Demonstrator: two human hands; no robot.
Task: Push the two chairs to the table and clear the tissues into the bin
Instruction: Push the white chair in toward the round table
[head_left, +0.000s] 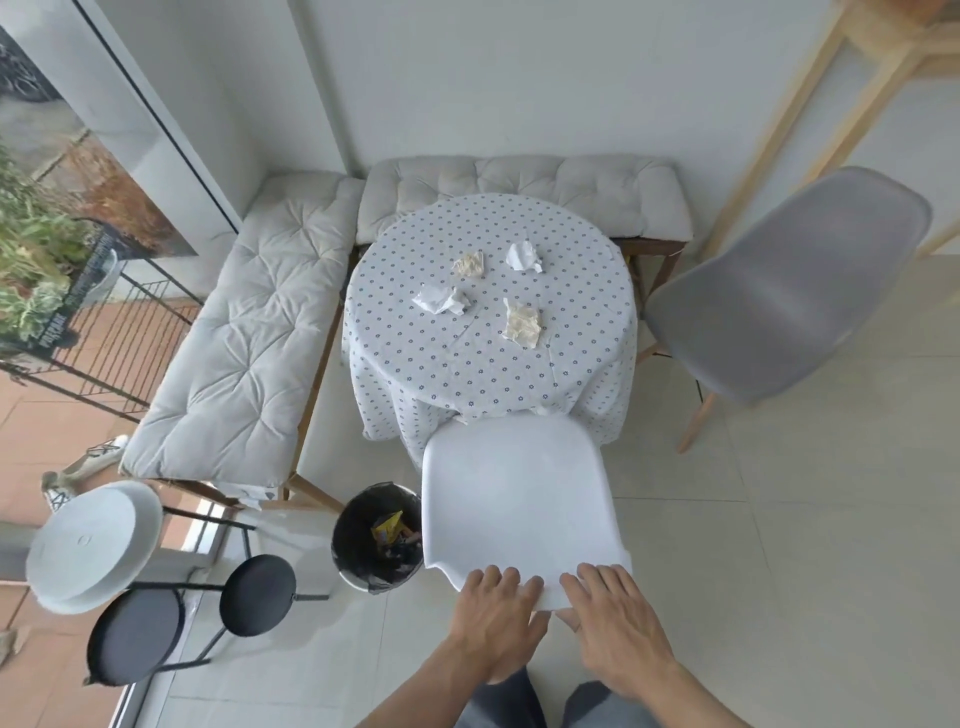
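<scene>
A white chair (514, 488) stands right in front of me, its seat front touching the hanging cloth of the round table (467, 374). My left hand (493, 618) and my right hand (613, 623) both grip the top of its backrest. A grey chair (779, 291) stands to the right of the table, a little apart from it and turned at an angle. Several crumpled tissues lie on the dotted tablecloth: two white ones (440, 300) (524, 256) and two cream ones (470, 265) (522, 323). A black-lined bin (358, 561) with some rubbish sits on the floor left of the white chair.
Cushioned benches (244, 332) wrap the corner behind and left of the table. A black rack with round pads (257, 595) and a white dish (93, 545) stands at the lower left. A wooden shelf frame (810, 104) rises at the right. Pale floor tiles (779, 571) lie to the right.
</scene>
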